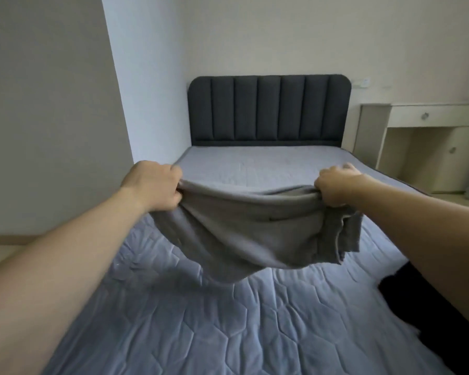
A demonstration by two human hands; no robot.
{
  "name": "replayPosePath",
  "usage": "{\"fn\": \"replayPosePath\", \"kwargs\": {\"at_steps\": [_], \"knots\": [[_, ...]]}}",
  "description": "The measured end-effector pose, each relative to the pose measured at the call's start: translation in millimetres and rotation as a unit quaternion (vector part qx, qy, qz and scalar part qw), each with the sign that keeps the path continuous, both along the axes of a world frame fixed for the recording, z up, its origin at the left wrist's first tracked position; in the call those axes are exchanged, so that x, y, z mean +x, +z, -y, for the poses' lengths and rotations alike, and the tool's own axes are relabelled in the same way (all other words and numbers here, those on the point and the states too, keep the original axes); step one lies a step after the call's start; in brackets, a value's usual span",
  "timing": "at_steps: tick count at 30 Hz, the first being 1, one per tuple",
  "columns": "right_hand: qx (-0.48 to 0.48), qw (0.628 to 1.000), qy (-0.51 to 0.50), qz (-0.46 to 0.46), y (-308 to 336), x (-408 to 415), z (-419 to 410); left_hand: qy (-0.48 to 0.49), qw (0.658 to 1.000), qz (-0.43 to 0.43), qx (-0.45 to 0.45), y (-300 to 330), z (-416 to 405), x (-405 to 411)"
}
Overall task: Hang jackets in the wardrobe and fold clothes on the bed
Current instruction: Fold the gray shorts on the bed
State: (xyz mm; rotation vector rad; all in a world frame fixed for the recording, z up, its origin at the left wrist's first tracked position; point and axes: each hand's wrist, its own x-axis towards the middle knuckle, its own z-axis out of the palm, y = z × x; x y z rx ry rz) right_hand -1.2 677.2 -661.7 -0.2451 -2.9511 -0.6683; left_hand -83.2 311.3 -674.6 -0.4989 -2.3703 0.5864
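Grey garment [244, 234] bunched in both fists: your left hand [155, 185] and right hand [336, 186] clamp its top edge mid-frame, spread wide so it hangs open above the quilted bed [201, 320], ready for laying flat. Dark clothing [417, 307] waits lower right.

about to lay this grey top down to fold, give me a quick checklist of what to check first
1. Left hand has a grip on the top: ok, fingers curled round its upper edge.
2. Right hand grip: ok, it bunches the other end.
3. Top clear of the bed: ok, it hangs in the air with a shadow below.
4. Top spread flat: not ok, it sags in the middle and is doubled over by the right hand.
5. Landing spot free: ok ahead, but a black garment lies at the right edge.
6. Which side faces up: cannot tell.
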Motion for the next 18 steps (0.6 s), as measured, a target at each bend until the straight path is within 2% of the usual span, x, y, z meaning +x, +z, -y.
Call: {"fn": "replayPosePath", "kwargs": {"at_steps": [3,5,7,8,10,12,15,18], "knots": [[-0.084,0.993,-0.062,0.060,-5,-4,2,0.125,0.984,0.096,0.087,17,-10,3],[-0.087,0.968,-0.108,0.207,7,-8,6,0.129,0.965,0.202,0.104,31,-12,-1],[-0.053,0.938,-0.149,0.309,14,-12,7,0.139,0.933,0.322,0.084,45,-13,-1],[-0.046,0.930,-0.154,0.331,14,-13,8,0.165,0.923,0.345,0.042,49,-13,2],[-0.031,0.925,-0.141,0.351,6,-15,10,0.208,0.907,0.359,-0.071,50,-17,6],[-0.027,0.916,-0.129,0.380,-11,-24,13,0.232,0.889,0.377,-0.118,38,-26,0],[-0.080,0.907,-0.153,0.384,-51,-42,11,0.267,0.888,0.371,-0.051,0,-32,-26],[-0.175,0.937,-0.138,0.269,-113,-48,-4,0.276,0.927,0.251,-0.031,-70,-37,-41]]}}
